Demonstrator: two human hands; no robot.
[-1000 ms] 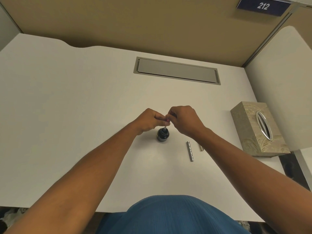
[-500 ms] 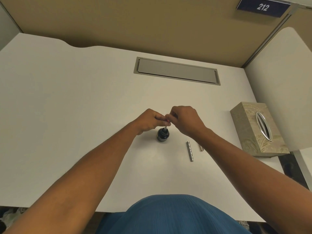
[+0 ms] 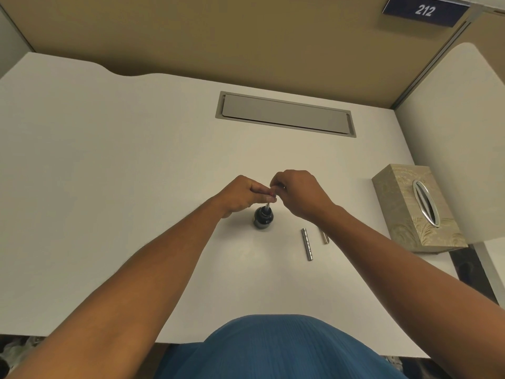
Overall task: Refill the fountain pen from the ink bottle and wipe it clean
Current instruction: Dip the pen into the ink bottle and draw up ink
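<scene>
From the head camera, looking down: the ink bottle (image 3: 263,218) stands upright on the white counter (image 3: 109,165), small, dark and round; it serves here as the landmark. Rising from its mouth is the thin silvery front part of the pen (image 3: 267,207), tilted slightly, its lower end in the bottle's opening; its upper end disappears among the fingers above. The left hand (image 3: 241,196) sits just up and left of the bottle, its fingers closed, the tips pinching the top of the pen; the right hand (image 3: 299,194) sits just up and right of the bottle, its fingers curled in and meeting the left fingertips at the same spot; how much of the pen the right fingers themselves grip cannot be told, as the knuckles hide it. Right of the bottle and nearer the person, a metal pen barrel (image 3: 307,244) lies flat on the counter; just beyond that, farther right, a second short metal piece (image 3: 324,237) shows partly under the right forearm. Well to the right of the bottle stands a patterned tissue box (image 3: 410,212) at the counter's edge; far behind the bottle, a grey hatch (image 3: 285,114) is set into the counter; a sign reading 212 (image 3: 424,10) hangs on the partition above.
</scene>
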